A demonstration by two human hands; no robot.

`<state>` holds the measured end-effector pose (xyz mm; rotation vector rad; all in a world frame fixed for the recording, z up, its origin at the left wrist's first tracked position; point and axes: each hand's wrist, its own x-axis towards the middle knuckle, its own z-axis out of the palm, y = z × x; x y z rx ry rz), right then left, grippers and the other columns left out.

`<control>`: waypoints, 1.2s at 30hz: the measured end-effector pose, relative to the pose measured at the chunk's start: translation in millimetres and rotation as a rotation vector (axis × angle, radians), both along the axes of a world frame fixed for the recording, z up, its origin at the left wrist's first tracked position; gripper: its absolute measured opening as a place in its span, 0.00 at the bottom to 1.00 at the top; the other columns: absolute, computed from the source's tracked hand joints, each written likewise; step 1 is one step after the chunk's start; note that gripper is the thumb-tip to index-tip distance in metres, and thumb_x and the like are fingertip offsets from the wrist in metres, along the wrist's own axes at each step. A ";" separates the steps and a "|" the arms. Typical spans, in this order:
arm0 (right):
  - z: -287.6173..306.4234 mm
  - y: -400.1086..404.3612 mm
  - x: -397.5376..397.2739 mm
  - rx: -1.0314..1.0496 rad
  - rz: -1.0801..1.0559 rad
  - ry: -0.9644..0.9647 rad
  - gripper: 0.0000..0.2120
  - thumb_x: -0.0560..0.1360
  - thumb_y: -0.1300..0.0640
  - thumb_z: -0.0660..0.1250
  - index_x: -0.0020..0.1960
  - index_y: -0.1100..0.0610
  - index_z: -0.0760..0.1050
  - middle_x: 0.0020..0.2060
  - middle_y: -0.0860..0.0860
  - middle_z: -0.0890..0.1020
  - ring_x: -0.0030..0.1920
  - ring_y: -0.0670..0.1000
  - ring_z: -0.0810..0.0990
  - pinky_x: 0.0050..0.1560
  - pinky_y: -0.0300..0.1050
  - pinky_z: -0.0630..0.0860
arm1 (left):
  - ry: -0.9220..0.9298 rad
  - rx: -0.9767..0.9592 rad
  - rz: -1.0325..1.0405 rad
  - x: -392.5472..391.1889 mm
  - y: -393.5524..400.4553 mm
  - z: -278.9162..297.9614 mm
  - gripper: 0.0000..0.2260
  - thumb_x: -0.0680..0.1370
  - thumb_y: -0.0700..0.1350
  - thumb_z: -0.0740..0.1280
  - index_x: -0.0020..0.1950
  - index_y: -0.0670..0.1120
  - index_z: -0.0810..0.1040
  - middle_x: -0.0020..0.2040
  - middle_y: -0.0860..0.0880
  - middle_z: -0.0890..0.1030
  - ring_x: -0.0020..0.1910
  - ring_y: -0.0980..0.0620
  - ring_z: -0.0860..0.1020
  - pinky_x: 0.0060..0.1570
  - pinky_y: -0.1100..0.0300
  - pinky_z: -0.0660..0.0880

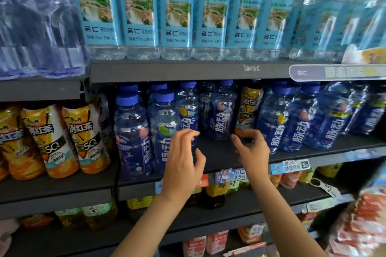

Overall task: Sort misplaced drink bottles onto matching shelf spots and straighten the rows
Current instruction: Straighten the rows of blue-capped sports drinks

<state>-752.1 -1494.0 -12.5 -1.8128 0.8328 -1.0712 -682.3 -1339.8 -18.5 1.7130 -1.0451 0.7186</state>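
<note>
Before the blue bottles (221, 115), left hand (183, 160) and right hand (252, 148) hover half-open, holding nothing

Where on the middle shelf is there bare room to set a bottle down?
Bare shelf front lies between the left hand and right hand, before the set-back blue bottle and iced tea bottle. Left and right of that, blue bottles crowd the edge.

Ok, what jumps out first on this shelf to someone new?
One orange-and-yellow iced tea bottle stands alone among the blue bottles on the middle shelf. Both hands reach toward the bare gap there, the left hand and the right hand holding nothing.
</note>
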 end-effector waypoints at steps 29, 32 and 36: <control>-3.9 -124.5 -26.7 -0.240 -0.001 0.518 0.39 0.69 0.38 0.69 0.67 0.62 0.59 0.62 0.57 0.69 0.55 0.61 0.77 0.42 0.50 0.72 | 0.665 0.139 0.358 29.5 -192.4 5.1 0.32 0.75 0.45 0.69 0.72 0.38 0.57 0.68 0.39 0.66 0.65 0.40 0.69 0.61 0.52 0.68; -3.9 -115.0 -29.9 -0.308 -0.030 0.498 0.42 0.71 0.40 0.67 0.73 0.61 0.53 0.64 0.56 0.65 0.55 0.60 0.77 0.40 0.48 0.71 | 0.665 0.171 0.365 30.3 -184.5 3.1 0.32 0.75 0.45 0.70 0.73 0.39 0.57 0.67 0.38 0.66 0.63 0.39 0.70 0.59 0.50 0.69; -1.4 -117.7 -32.4 -0.309 -0.007 0.466 0.43 0.70 0.41 0.69 0.73 0.61 0.53 0.63 0.56 0.65 0.55 0.60 0.77 0.41 0.49 0.74 | 0.319 0.059 0.559 6.6 -181.3 6.7 0.30 0.72 0.44 0.72 0.69 0.37 0.64 0.63 0.36 0.68 0.61 0.38 0.69 0.60 0.49 0.69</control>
